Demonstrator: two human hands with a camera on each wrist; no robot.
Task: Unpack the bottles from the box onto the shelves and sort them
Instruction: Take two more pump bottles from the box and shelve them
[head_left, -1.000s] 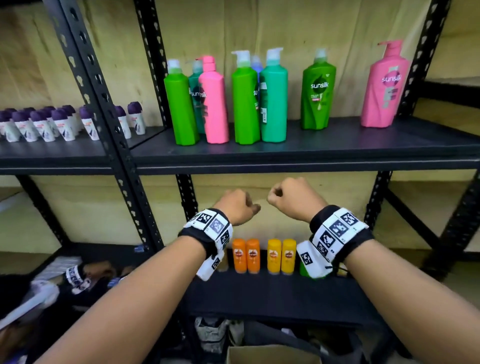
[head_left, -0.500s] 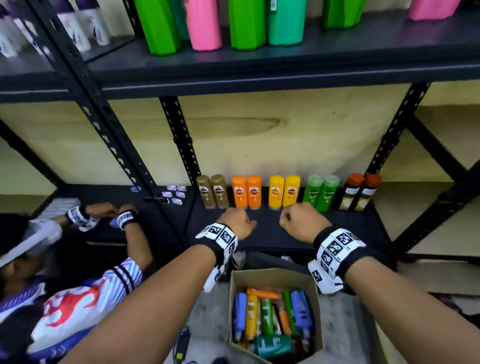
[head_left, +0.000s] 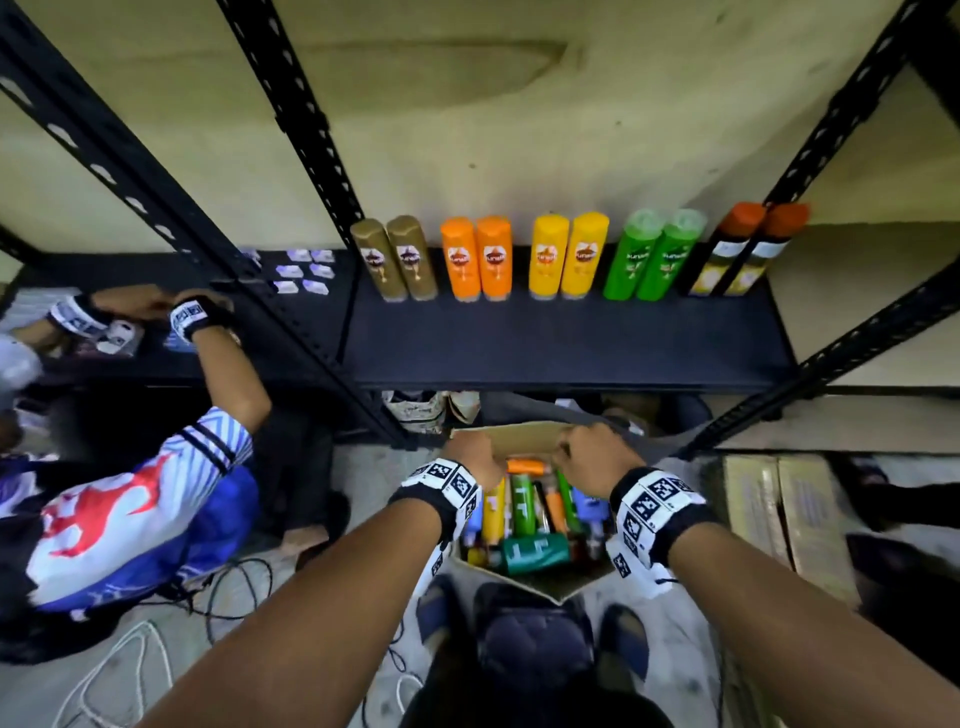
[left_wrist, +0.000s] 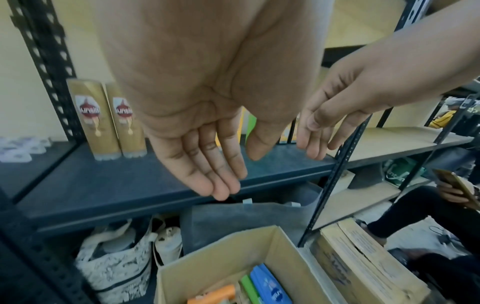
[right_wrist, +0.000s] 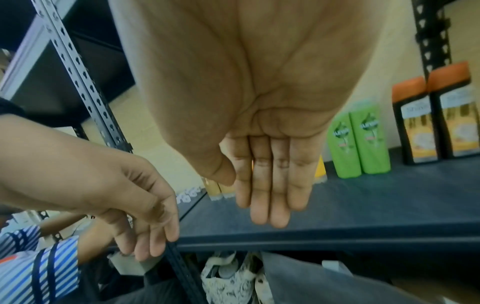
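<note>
An open cardboard box (head_left: 524, 435) stands on the floor below the dark lower shelf (head_left: 561, 338). Several bottles (head_left: 522, 506) in orange, green, yellow and blue lie inside it. My left hand (head_left: 471, 456) and right hand (head_left: 589, 455) hang side by side over the box's far end. Both are empty, with straight fingers (left_wrist: 218, 170) (right_wrist: 270, 197) pointing down. On the shelf stand pairs of gold bottles (head_left: 396, 258), orange bottles (head_left: 475, 258), yellow bottles (head_left: 569, 255), green bottles (head_left: 652, 254) and black bottles with orange caps (head_left: 743, 250).
Another person (head_left: 130, 509) crouches at the left, hands on the neighbouring shelf with small white packs (head_left: 304, 270). Closed cartons (head_left: 779, 514) lie on the floor at the right. Patterned bags (head_left: 421, 410) sit under the shelf. Cables (head_left: 223, 587) trail on the floor. Black uprights (head_left: 306, 130) frame the bay.
My view has dropped from the upper shelf of pump bottles to the box. Both hands, earlier fists before the shelf, have come down over the box and opened.
</note>
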